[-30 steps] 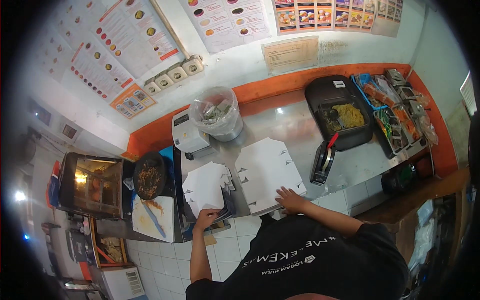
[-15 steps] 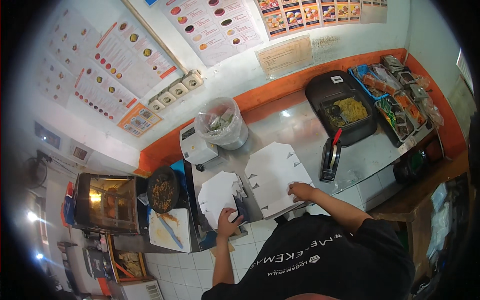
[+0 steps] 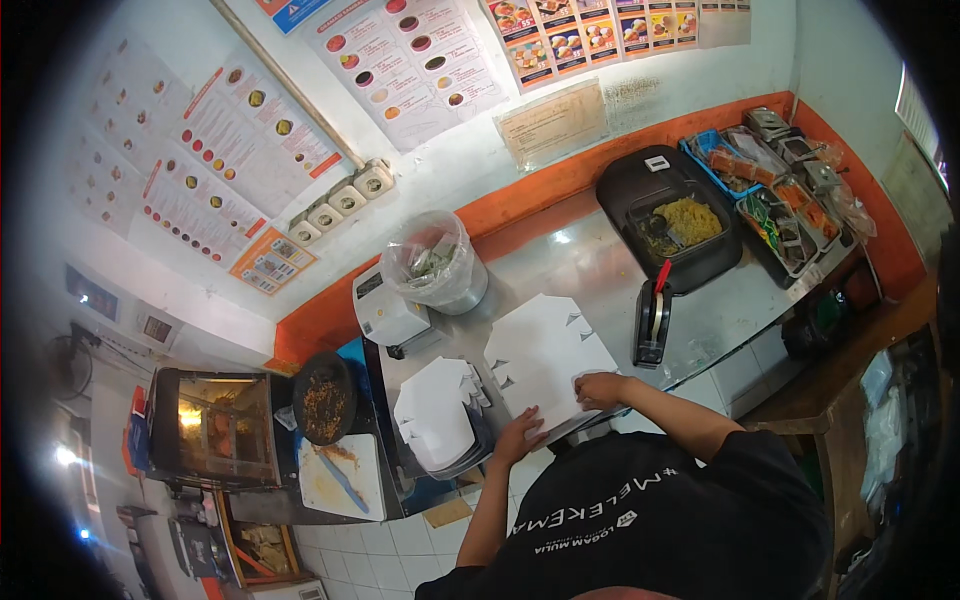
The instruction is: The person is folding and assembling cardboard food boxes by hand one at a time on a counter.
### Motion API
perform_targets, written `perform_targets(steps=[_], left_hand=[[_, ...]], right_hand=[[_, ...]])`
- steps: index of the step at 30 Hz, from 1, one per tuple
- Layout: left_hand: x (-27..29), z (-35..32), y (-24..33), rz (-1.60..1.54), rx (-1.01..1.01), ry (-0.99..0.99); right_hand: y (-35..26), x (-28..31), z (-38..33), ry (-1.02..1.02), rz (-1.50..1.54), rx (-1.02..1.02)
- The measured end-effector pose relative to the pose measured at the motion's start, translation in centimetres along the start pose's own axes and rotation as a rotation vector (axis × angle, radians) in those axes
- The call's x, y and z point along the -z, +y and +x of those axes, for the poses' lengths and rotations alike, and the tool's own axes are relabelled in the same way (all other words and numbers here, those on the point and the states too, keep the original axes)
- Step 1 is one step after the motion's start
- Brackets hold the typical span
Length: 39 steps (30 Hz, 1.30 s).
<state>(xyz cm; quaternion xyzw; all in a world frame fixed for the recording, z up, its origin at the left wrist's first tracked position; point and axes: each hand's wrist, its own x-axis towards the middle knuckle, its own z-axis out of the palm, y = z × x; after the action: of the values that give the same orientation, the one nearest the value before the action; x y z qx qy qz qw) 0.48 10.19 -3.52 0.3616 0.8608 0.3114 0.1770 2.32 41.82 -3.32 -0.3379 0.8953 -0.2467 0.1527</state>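
A stack of large white flat cardboard box blanks (image 3: pixel 545 355), with slotted tabs along its sides, lies on the metal counter before me. At its near-right edge, my right hand (image 3: pixel 600 391) is closed, with curled fingers on the top blank. My left hand (image 3: pixel 518 436) rests at the near-left edge of the same stack, fingers stretched out over the cardboard. Just left of it sits a stack of smaller white box blanks (image 3: pixel 434 412), apart from both hands. Beneath the smaller stack a dark surface shows.
A black tape dispenser (image 3: pixel 651 325) stands right of the blanks. Behind are a bag-lined metal pot (image 3: pixel 433 262), a white machine (image 3: pixel 388 310) and a black tray of yellow food (image 3: pixel 690 222). A cutting board with a knife (image 3: pixel 340 478) and a lit display case (image 3: pixel 215 425) are leftward.
My left hand has left the small stack and moved right to the large stack's near edge. My right hand stays at that stack. The view has shifted slightly.
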Motion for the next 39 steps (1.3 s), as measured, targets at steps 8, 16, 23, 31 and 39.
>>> perform_targets(steps=[8,16,23,31,39], left_hand=[[5.1,2.3,1.9,0.036,0.067,0.132],[13.0,4.4,14.7,-0.135,0.031,0.362],[14.8,1.8,14.1,-0.129,0.052,0.213],[13.8,3.3,16.0,-0.682,0.103,0.306],[15.2,3.7,18.0,-0.846,0.210,0.235]], right_hand=[[-3.1,1.7,1.0,0.278,-0.079,-0.146],[-10.1,9.0,3.5,0.513,-0.010,0.008],[-11.6,17.4,-2.0,0.437,0.043,0.166],[-14.7,18.7,-1.6,0.784,0.052,0.236],[-15.2,18.0,-1.6,0.906,0.078,0.014]])
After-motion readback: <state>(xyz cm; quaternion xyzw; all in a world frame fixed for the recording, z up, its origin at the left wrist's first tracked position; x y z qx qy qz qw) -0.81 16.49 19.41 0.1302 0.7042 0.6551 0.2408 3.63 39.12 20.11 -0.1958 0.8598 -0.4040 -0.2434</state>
